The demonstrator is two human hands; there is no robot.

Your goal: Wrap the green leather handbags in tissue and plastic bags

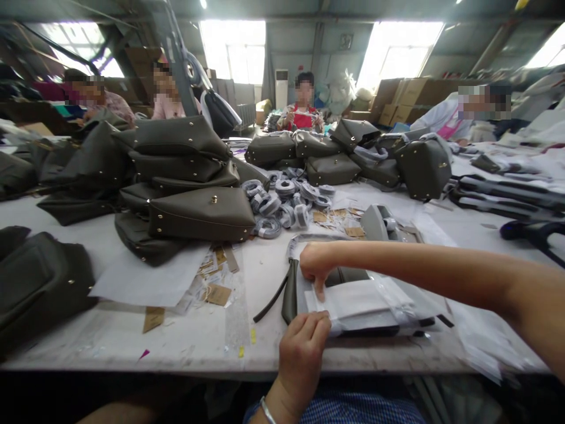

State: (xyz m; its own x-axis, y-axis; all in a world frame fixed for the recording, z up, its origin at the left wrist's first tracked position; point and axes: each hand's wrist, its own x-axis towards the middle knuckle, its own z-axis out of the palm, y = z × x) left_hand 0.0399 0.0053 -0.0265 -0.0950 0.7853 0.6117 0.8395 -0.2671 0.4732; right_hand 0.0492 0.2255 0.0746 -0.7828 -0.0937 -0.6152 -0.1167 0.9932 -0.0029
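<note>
A dark olive handbag [289, 294] lies on its side at the table's front edge, with a folded white wrapping [362, 303] and clear plastic over it. A grey wrapped handle [304, 238] curves along its far edge, and a dark strap [270, 301] sticks out to the left. My left hand [304, 344], with a bangle at the wrist, has its fingers curled over the near left corner of the bag and wrapping. Reaching across from the right, my right hand [315, 265] is closed at the bag's far left side, one digit pressing down on the white wrapping.
Stacked olive handbags [198, 215] stand to the left, more bags [333, 168] at the back. Wrapped strap rolls [285, 206] are heaped mid-table. Cardboard tags [218, 294] and a white sheet [150, 277] lie left of my hands. A co-worker [304, 106] sits opposite; others sit at both sides.
</note>
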